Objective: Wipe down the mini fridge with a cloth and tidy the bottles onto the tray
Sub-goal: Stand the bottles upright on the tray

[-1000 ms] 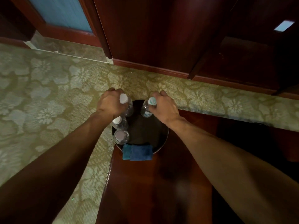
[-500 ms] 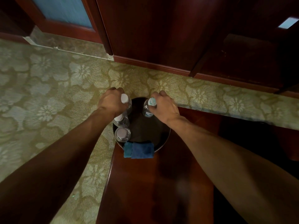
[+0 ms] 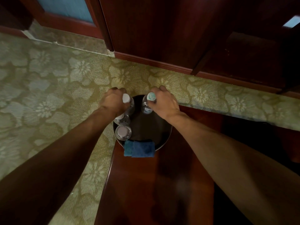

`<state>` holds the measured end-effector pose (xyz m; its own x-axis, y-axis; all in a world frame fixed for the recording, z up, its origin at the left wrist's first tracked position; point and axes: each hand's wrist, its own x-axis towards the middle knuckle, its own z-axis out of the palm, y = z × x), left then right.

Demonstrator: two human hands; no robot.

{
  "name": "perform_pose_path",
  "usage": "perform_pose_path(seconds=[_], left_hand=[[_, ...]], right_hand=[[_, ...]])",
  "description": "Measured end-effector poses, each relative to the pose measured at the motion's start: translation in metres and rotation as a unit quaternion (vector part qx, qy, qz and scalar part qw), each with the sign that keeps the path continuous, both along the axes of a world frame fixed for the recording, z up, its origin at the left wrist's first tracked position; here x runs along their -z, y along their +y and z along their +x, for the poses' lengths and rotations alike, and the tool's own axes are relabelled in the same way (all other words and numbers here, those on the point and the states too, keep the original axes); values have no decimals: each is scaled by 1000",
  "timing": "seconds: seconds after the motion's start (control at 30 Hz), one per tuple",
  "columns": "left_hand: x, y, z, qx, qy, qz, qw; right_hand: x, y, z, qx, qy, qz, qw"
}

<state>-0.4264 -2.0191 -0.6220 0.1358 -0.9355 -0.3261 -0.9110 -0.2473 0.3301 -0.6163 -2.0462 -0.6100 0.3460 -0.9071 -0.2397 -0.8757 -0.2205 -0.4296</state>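
A round dark tray (image 3: 164, 140) sits at the far corner of a dark wooden top. Several clear water bottles stand upright on it. My left hand (image 3: 113, 101) grips a white-capped bottle (image 3: 128, 101) at the tray's far left. My right hand (image 3: 164, 101) grips a bottle with a pale green cap (image 3: 148, 103) at the far right. Two more bottles stand along the left side, one (image 3: 121, 120) partly under my left wrist, one (image 3: 123, 132) nearer me. A folded blue cloth (image 3: 139, 148) lies over the tray's near rim.
The wooden top (image 3: 154, 184) ends at a left edge beside the floral green carpet (image 3: 48, 95). Dark wood panelling and a skirting board (image 3: 154, 62) run behind. A door with a blue pane (image 3: 68, 7) is at the far left.
The view has shifted slightly. Both hands stay on their bottles on the tray.
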Motion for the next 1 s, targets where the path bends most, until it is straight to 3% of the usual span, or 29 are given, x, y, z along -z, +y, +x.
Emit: perform_pose_path(seconds=[0.47, 1.0], left_hand=[[0, -3, 6, 5, 22, 9, 1000], [-19, 5, 4, 25, 7, 34, 999]], right_hand=[[3, -13, 22, -34, -20, 7, 999], [-11, -11, 35, -53, 16, 10, 998]])
